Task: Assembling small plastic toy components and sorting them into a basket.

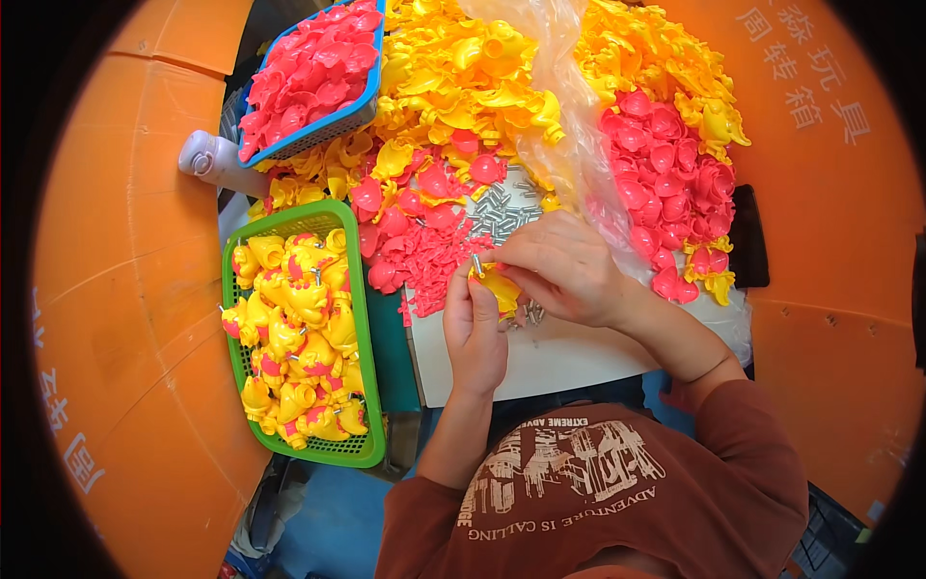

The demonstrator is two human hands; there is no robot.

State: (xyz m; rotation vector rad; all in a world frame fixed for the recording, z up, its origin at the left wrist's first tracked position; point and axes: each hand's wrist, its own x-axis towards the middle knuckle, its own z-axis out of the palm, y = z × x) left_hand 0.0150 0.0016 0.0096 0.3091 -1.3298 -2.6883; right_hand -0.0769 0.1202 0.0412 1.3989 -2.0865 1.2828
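Observation:
In front of my chest, my left hand (476,338) is closed with its thumb and fingers on a small yellow plastic part (500,290). A short silver metal pin (477,263) stands upright at its fingertips. My right hand (564,268) reaches in from the right and pinches the same part, its fingertips beside the pin; its fingers partly cover the part. Just beyond my hands lies a pile of loose metal pins (502,212). Small pink plastic pieces (439,261) are heaped to its left.
At left, a green basket (363,386) holds yellow-and-pink pieces with pins sticking out. A blue basket (333,118) of pink shells and a pale bottle (217,162) stand behind. Yellow parts (453,58), pink shells (666,179) and clear plastic film (569,106) cover the far table. Orange panels (145,251) flank it.

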